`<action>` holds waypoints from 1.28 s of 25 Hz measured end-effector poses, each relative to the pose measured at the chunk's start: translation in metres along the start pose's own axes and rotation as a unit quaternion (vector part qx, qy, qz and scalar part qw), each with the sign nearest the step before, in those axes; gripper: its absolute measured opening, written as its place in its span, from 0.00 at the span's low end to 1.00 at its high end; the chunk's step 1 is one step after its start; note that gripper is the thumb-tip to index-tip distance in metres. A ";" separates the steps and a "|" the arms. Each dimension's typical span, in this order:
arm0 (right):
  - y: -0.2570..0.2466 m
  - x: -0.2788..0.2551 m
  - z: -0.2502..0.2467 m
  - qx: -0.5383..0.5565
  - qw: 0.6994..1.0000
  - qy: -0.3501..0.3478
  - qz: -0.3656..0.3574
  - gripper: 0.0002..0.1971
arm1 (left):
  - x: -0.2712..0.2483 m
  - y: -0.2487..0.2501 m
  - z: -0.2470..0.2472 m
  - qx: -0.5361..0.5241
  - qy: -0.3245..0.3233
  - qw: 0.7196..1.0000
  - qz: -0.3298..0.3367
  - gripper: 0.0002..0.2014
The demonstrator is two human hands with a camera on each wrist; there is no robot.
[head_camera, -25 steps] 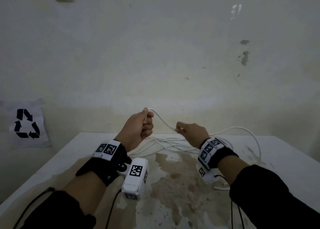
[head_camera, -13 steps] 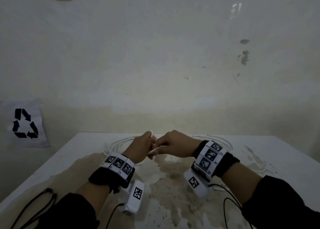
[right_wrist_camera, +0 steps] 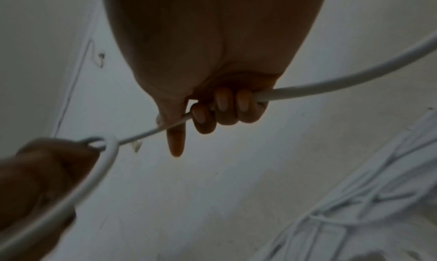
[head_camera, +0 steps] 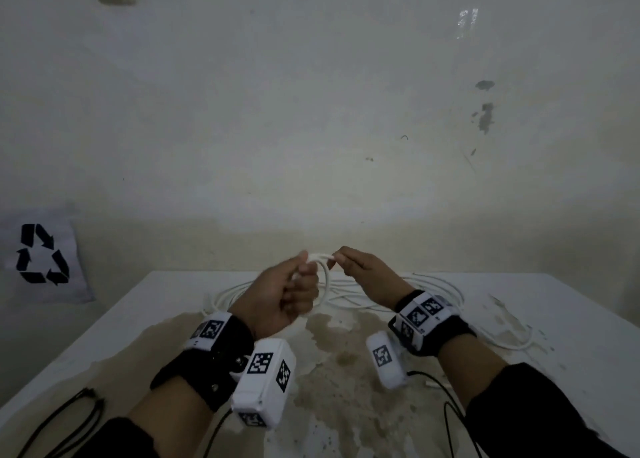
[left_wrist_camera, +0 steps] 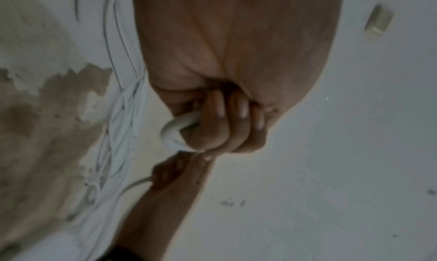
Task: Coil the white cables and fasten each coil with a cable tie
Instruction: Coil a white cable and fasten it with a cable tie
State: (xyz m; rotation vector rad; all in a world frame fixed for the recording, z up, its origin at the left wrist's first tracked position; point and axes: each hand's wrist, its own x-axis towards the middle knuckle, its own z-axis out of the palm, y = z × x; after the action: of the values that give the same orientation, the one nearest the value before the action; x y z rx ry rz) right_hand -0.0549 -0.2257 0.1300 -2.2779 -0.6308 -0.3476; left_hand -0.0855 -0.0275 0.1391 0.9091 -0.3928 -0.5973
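A thin white cable (head_camera: 321, 257) runs between my two hands, raised above the stained white table (head_camera: 571, 305). My left hand (head_camera: 287, 295) is fisted round small loops of the cable (left_wrist_camera: 176, 129), which curl out beside the fingers. My right hand (head_camera: 360, 272) grips the same cable (right_wrist_camera: 307, 89) in curled fingers, index finger (right_wrist_camera: 176, 141) pointing out. A loop hangs between the hands (head_camera: 325, 284). More white cable (head_camera: 436, 284) lies in loose rings on the table behind the hands.
A wall stands close behind the table's far edge. A sheet with a recycling symbol (head_camera: 41, 253) hangs at the left. Black cords (head_camera: 69, 419) trail off the near left; more white cable (head_camera: 512, 343) lies at the right. No cable tie is visible.
Both hands rose from low over the table and moved slightly apart. The cable between them is now drawn short and a fresh loop hangs under the left hand.
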 end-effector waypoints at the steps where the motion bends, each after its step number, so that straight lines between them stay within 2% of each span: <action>1: 0.003 -0.003 0.008 0.010 1.000 0.002 0.017 0.15 | 0.002 0.006 0.003 -0.055 0.011 0.997 0.043 0.21; 2: 0.006 -0.008 0.019 -0.004 0.999 -0.017 0.033 0.15 | 0.006 0.010 0.003 -0.097 0.030 0.990 0.094 0.21; 4: 0.004 -0.020 0.040 -0.131 0.981 -0.132 0.060 0.15 | 0.014 0.017 -0.002 -0.101 0.095 0.971 0.196 0.19; 6: -0.009 -0.031 0.053 -0.236 0.934 -0.260 0.064 0.16 | 0.023 0.015 -0.015 0.034 0.175 0.947 0.268 0.16; 7: -0.017 -0.033 0.055 -0.224 0.929 -0.291 0.050 0.15 | 0.026 0.011 -0.022 0.142 0.211 0.926 0.279 0.14; 9: -0.034 -0.032 0.049 -0.152 0.939 -0.308 0.011 0.13 | 0.028 -0.006 -0.036 0.335 0.262 0.871 0.247 0.13; 11: -0.044 -0.025 0.039 -0.144 0.941 -0.304 -0.019 0.13 | 0.025 -0.022 -0.045 0.474 0.270 0.821 0.168 0.15; 13: -0.048 -0.018 0.025 -0.191 0.942 -0.275 -0.026 0.11 | 0.016 -0.028 -0.047 0.632 0.222 0.739 0.066 0.14; 14: -0.045 -0.015 0.017 -0.215 0.944 -0.249 -0.028 0.10 | 0.012 -0.027 -0.048 0.668 0.185 0.721 0.017 0.15; 15: -0.039 -0.012 0.008 -0.228 0.949 -0.215 -0.027 0.10 | 0.006 -0.024 -0.045 0.657 0.157 0.737 -0.029 0.19; 17: -0.020 -0.007 -0.008 -0.208 0.971 -0.116 -0.012 0.11 | -0.004 -0.016 -0.038 0.515 0.112 0.842 -0.112 0.28; 19: -0.002 -0.006 -0.009 -0.168 0.985 -0.029 0.011 0.16 | -0.010 -0.006 -0.028 0.311 0.054 0.939 -0.138 0.28; 20: 0.005 -0.008 -0.003 -0.158 0.987 -0.010 0.020 0.19 | -0.011 -0.002 -0.022 0.212 0.030 0.969 -0.125 0.26; 22: 0.010 -0.014 0.017 -0.142 0.989 0.010 0.028 0.23 | -0.011 0.007 -0.011 0.040 -0.020 0.996 -0.074 0.23; 24: 0.008 -0.021 0.035 -0.095 0.995 -0.001 0.034 0.21 | -0.006 0.011 -0.002 -0.088 -0.028 0.996 0.018 0.20; 26: 0.001 -0.025 0.046 -0.055 0.995 -0.061 0.049 0.14 | 0.005 0.011 0.002 -0.108 0.055 0.984 0.134 0.18; 29: -0.015 -0.027 0.058 -0.084 0.984 -0.157 0.026 0.08 | 0.020 0.003 -0.001 0.044 0.193 0.945 0.262 0.17; 31: -0.023 -0.028 0.063 -0.108 0.979 -0.173 0.003 0.08 | 0.026 -0.007 -0.011 0.192 0.234 0.905 0.300 0.17; 32: -0.025 -0.028 0.063 -0.122 0.977 -0.173 -0.003 0.09 | 0.028 -0.013 -0.020 0.283 0.250 0.876 0.300 0.16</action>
State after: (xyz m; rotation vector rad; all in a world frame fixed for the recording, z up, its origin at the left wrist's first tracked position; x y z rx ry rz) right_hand -0.0881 -0.1743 0.0888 -2.5999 -0.8067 -0.0278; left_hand -0.0575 -0.0390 0.1194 1.3762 -0.3552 0.3593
